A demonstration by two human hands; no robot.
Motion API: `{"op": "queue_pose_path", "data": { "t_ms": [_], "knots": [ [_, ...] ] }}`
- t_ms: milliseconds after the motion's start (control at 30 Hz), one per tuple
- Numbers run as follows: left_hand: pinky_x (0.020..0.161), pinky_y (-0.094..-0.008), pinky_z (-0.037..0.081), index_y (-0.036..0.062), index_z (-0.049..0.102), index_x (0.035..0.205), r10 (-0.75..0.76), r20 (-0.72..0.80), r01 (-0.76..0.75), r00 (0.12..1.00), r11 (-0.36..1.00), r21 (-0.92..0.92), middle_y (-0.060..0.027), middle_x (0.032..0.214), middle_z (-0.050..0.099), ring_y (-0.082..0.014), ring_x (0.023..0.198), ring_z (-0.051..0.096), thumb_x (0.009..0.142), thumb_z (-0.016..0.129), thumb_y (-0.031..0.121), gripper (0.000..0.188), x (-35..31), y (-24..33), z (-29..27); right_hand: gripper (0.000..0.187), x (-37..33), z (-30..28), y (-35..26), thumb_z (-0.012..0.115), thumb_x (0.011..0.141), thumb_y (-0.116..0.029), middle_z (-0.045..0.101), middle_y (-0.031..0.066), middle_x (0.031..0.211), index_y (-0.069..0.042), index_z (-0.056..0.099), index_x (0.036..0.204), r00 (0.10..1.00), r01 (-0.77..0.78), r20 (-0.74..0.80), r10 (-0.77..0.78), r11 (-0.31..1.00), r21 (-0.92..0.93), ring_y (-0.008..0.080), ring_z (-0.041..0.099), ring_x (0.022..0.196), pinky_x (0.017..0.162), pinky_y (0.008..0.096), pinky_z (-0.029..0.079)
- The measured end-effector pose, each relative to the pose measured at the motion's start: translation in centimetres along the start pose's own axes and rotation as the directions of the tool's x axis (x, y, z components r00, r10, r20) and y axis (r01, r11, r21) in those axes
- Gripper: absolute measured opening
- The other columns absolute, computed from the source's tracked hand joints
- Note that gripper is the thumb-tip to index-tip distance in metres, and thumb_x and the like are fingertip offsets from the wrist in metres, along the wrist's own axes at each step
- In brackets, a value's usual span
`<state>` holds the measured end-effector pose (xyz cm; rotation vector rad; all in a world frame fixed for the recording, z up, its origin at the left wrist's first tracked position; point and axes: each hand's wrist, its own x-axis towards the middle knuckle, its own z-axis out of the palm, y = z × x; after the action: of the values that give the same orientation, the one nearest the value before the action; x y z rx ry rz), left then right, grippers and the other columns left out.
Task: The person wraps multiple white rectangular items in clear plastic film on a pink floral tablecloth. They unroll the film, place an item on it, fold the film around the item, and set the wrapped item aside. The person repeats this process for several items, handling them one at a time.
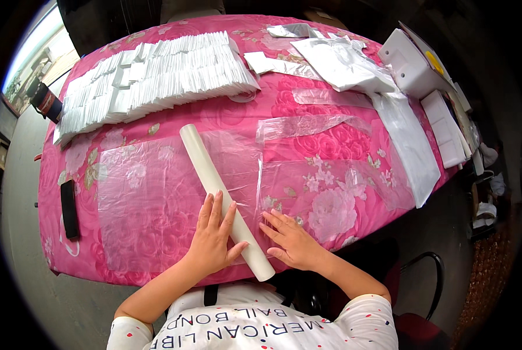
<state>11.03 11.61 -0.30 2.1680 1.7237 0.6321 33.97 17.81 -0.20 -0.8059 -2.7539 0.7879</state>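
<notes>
Tube [209, 169] — long and cream — lies slantwise over clear plastic [138, 216] on the bench [205, 111]. The left hand [211, 242] rests on it with fingers spread, probably to steady it; the right hand [296, 242] sits alongside, fingers parted and empty, perhaps pressing the plastic flat.

The cream tube [199, 157] is smooth and pretty matt, can't tell if it's cardboard or plastic. Clear film [135, 227] around it is thin plastic, glossy and kinda wrinkly. Pink bench cover [217, 116] looks like printed cloth, mostly matt. Those packed white slips [185, 67] look like matt paper. White bag [342, 61] is shiny, creased plastic, and the white bin [409, 67] looks like smooth hard plastic.
</notes>
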Motion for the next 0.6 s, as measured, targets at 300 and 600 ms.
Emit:
{"op": "queue_pose_path", "data": {
  "t_ms": [300, 600],
  "knots": [
    [0.108, -0.0497, 0.017, -0.0025, 0.04, 0.129, 0.151, 0.081, -0.155, 0.985, 0.987, 0.051, -0.0263, 0.143, 0.018, -0.0461, 0.133, 0.011, 0.079, 0.055, 0.048, 0.073, 1.6, 2.9, 2.4, 0.053, -9.2, -6.8, 18.9, 0.048, 0.09, -0.027, 0.027, 0.0192, 0.143, -0.004, 0.035, 0.136, 0.716, -0.641, -0.545, 0.437, 0.721, -0.263, 0.0348, 0.025, 0.132, 0.108, 0.0421, 0.02],
    [0.108, -0.0478, 0.019, -0.0026, 0.046, 0.124, 0.22, 0.073, -0.226, 0.973, 0.97, 0.092, -0.0239, 0.139, 0.029, -0.0423, 0.133, 0.016, 0.081, 0.053, 0.048, 0.067, 2.8, 4.8, 3.2, 0.023, -10.4, -8.1, 17.8, 0.057, 0.086, -0.02, 0.065, 0.0119, 0.092, -0.002, 0.061, 0.099, 0.471, -0.756, -0.787, 0.398, 0.643, -0.126, 0.0259, 0.062, 0.083, 0.071, 0.0357, 0.048]
  ]
}}
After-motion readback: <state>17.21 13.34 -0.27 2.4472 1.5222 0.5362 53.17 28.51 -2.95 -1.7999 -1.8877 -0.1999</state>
